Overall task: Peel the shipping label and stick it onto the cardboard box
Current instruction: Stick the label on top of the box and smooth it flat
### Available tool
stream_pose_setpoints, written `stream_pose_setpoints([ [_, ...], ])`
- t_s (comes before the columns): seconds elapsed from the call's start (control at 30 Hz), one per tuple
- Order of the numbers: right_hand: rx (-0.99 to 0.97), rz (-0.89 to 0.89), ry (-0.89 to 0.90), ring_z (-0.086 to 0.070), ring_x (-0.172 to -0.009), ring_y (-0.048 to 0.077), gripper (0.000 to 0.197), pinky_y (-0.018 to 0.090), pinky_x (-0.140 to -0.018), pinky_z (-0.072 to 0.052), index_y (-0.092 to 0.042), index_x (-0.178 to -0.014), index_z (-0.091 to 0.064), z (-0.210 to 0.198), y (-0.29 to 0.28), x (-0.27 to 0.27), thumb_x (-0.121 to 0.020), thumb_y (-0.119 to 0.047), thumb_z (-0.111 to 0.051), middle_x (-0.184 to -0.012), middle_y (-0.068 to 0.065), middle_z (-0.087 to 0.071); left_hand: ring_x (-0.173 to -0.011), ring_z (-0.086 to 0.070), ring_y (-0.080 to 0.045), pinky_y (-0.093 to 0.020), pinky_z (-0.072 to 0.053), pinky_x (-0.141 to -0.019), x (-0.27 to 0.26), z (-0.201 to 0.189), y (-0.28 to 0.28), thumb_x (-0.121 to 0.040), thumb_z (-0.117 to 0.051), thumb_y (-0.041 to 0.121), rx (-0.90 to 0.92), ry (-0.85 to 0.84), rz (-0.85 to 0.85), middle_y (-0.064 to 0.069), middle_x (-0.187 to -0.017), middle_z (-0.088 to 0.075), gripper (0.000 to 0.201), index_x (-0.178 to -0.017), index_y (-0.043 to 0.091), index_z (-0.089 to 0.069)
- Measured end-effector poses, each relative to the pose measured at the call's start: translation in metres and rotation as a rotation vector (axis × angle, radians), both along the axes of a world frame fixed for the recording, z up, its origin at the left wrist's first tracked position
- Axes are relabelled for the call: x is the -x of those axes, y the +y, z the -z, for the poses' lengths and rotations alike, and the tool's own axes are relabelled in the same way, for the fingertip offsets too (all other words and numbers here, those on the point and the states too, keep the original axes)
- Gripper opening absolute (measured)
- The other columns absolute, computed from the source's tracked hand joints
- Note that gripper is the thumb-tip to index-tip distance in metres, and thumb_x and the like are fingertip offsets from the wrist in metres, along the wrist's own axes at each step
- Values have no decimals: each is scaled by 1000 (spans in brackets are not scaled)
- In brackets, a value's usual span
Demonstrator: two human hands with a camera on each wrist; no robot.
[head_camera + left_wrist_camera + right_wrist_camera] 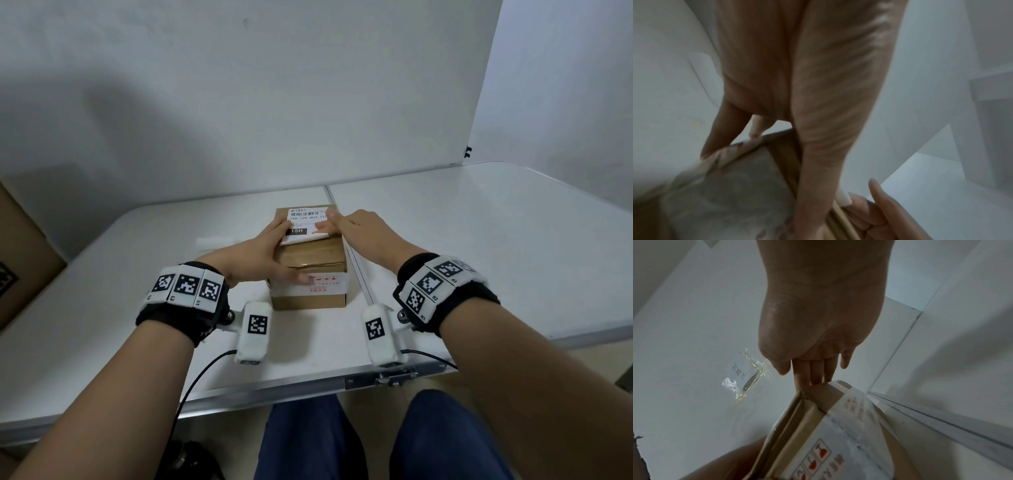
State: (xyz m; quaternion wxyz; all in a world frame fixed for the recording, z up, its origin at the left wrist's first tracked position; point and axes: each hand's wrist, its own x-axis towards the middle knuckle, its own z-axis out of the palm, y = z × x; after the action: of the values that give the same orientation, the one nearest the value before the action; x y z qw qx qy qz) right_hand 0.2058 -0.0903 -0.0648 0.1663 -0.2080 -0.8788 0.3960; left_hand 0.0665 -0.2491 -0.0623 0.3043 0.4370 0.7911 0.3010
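A small brown cardboard box (308,270) sealed with printed tape stands mid-table. The white shipping label (306,216), with barcode and a black "15H" block, lies on its top; its near edge (301,240) looks slightly lifted. My left hand (265,246) lies on the box's left top, fingers flat on the label and thumb stretched along the front top edge. My right hand (349,226) presses straight fingers on the label's right side. In the wrist views, the left hand (818,113) stretches over the box (735,186), and the right hand (818,337) reaches over the box edge (828,418).
A pale backing sheet (215,242) lies on the white folding table (479,240) left of the box. A large cardboard carton (24,260) stands at the far left. The table's centre seam (356,270) runs just right of the box. A taped note (744,374) shows in the right wrist view.
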Motion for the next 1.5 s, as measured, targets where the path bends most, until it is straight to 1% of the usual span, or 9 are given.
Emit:
stream_pose_setpoints([
  [0.1, -32, -3, 5, -60, -112, 20, 48, 30, -96, -44, -24, -111, -75, 2, -1, 1, -100, -50, -37, -126, 2, -67, -132, -30, -4, -26, -33, -108, -2, 1, 2, -70, -84, 28, -44, 43, -23, 25, -154, -13, 113, -156, 28, -11],
  [0.4, -435, 15, -38, -62, -68, 22, 52, 36, -68, -49, -16, -97, -77, 4, -10, -4, -99, -49, -37, -79, 9, -72, -121, -54, -7, -26, -52, -86, -1, 11, 14, -64, -88, 31, -239, 56, -53, 22, -135, -41, 90, -142, 30, -43],
  [0.6, -618, 53, -74, -58, -63, 23, 54, 35, -60, -48, -14, -82, -69, 8, -15, -4, -99, -49, -32, -83, 3, -71, -119, -53, -7, -24, -49, -86, 1, 19, 17, -61, -88, 36, -273, 81, -101, 18, -135, -44, 92, -141, 29, -44],
  [0.77, -815, 96, -124, -51, -69, 23, 47, 31, -60, -33, -17, -73, -52, 8, -28, -5, -102, -44, -27, -66, 0, -48, -116, -51, -3, -12, -44, -76, 1, 21, 18, -65, -87, 32, -273, 106, -106, 19, -133, -43, 85, -139, 27, -45],
  [0.93, -821, 92, -103, -49, -67, 23, 47, 30, -58, -31, -18, -69, -48, 10, -29, -9, -102, -44, -27, -63, -1, -46, -120, -49, -5, -25, -47, -95, -1, 20, 17, -64, -87, 35, -262, 130, -114, 18, -135, -42, 88, -141, 25, -44],
  [1.13, -776, 108, -99, -50, -64, 24, 52, 32, -59, -36, -15, -69, -55, 2, -29, -18, -102, -45, -29, -55, -3, -43, -117, -39, 1, -17, -37, -95, -9, 19, 16, -72, -83, 27, -246, 149, -120, 24, -134, -31, 90, -147, 20, -34],
  [1.33, -656, 100, 50, -67, -94, 24, 51, 35, -82, -53, -22, -116, -66, -4, -14, -3, -102, -50, -25, -102, 4, -73, -142, -24, -7, -34, -29, -117, 2, 21, 17, -67, -83, 43, -119, 173, -120, 20, -160, -6, 117, -157, 21, -11],
  [1.4, -588, -38, -63, -49, -129, 22, 57, 36, -104, -39, -20, -144, -44, 0, -8, 10, -101, -52, -25, -141, 5, -54, -145, -23, -8, -37, -31, -116, 8, 23, 17, -59, -83, 51, -117, 142, -91, 26, -158, -4, 122, -156, 29, -12],
  [1.5, -580, -151, -273, -10, -151, 16, 68, 40, -122, -13, -12, -154, -23, 6, -4, 29, -101, -53, -16, -162, 4, -22, -146, -17, -4, -33, -27, -118, 12, 23, 14, -67, -83, 42, -122, 80, -69, 28, -159, 2, 119, -157, 28, -6],
])
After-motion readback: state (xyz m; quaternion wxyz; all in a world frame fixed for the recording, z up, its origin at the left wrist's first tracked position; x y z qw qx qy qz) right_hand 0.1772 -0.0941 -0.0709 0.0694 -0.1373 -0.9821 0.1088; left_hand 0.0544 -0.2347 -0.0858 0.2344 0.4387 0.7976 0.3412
